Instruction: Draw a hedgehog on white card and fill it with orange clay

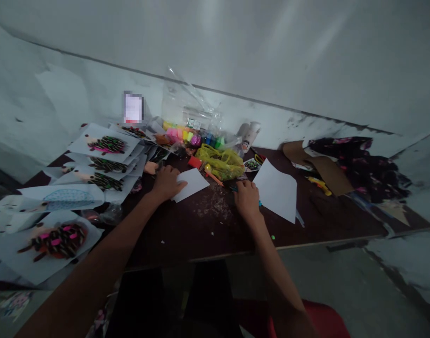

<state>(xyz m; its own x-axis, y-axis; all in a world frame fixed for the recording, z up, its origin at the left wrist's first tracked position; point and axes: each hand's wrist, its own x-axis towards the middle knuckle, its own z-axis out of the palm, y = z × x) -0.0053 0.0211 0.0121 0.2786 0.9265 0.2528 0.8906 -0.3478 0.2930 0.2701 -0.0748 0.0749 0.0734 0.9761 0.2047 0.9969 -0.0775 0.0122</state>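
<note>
A small sheet of white paper (pixel 193 184) lies on the dark table in front of me. At its left edge is my left hand (pixel 168 183), thumb over the paper and fingers bent along its corner. Right of the wood-like crumbs (pixel 215 206), my right hand (pixel 247 196) is closed with its back up. A dark tip pokes out at its left and a teal bit at its right; what it holds is mostly hidden. A larger white sheet (pixel 280 192) lies just right of that hand. An orange stick (pixel 214 177) lies between the hands.
Stacked hedgehog pictures (pixel 107 144) fill the left side. Behind my hands are a yellow-green bag (pixel 220 162), a red piece (pixel 194 162) and colourful clay-like packs (pixel 190 137). On the right lie brown cardboard (pixel 332 176), a yellow tool (pixel 320 186) and dark flowered cloth (pixel 369 164).
</note>
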